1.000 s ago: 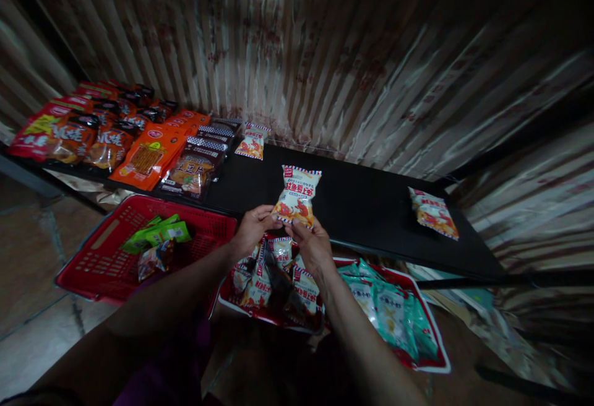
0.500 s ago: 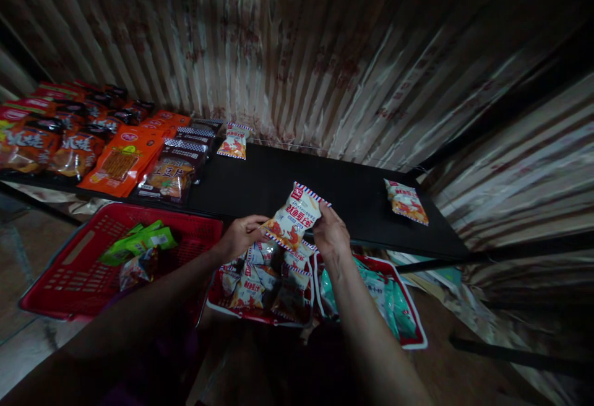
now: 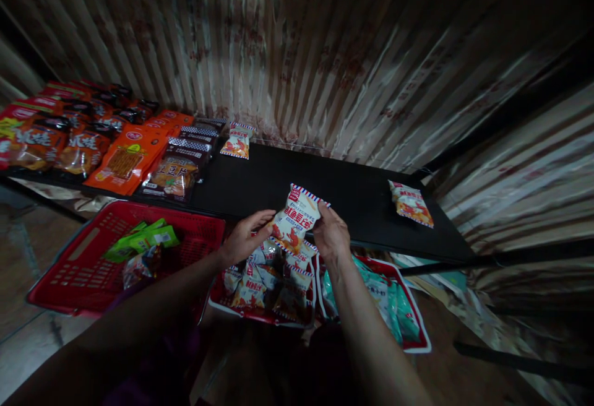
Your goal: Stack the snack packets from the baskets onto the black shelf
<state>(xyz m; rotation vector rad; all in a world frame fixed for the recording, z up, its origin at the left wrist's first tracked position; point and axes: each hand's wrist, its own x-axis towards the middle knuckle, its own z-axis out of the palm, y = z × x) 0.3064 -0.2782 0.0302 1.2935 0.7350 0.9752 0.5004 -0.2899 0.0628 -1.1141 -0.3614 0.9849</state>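
Over the middle basket I hold up a white snack packet (image 3: 297,217) with red and blue print and striped ends. My right hand (image 3: 331,233) grips its right edge, thumb near the top corner. At the packet's lower left edge is my left hand (image 3: 248,236), thumb and fingers closed about that side. Below, a red basket (image 3: 260,316) with a white rim contains several packets of the same kind. One matching packet (image 3: 237,140) stands at the back of the black shelf (image 3: 278,174), and another packet (image 3: 411,203) lies near its right end.
Orange snack bags (image 3: 127,158) and dark potato-chip bags (image 3: 174,171) line the shelf's left part. A larger red basket (image 3: 65,276) with green packets (image 3: 143,240) stands at left. A basket of teal packets (image 3: 394,304) is at right. A pleated curtain (image 3: 297,53) hangs behind.
The held packet has turned slightly more upright. My left hand's thumb and fingers have shifted on its left side. The whole view has moved slightly.
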